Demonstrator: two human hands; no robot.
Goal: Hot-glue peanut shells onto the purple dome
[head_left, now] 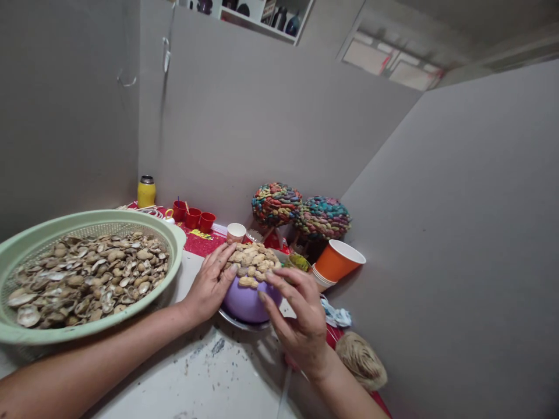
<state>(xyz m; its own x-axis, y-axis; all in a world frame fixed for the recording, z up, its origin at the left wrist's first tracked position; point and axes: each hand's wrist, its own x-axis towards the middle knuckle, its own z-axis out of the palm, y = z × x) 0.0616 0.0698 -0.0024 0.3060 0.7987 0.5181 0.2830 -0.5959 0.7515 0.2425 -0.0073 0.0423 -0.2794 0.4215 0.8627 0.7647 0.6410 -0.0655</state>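
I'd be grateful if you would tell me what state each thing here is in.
Purple ball: peanuts on top, bare below
Left hand: spread against the peanuts
Right hand: fingers and thumb apart, index at the peanuts' edge
Green basket: well filled with shells
Yellow bottle: upright
Red cups: upright
Orange cup: tilted, open
Skein: wound up
Table: dark-speckled
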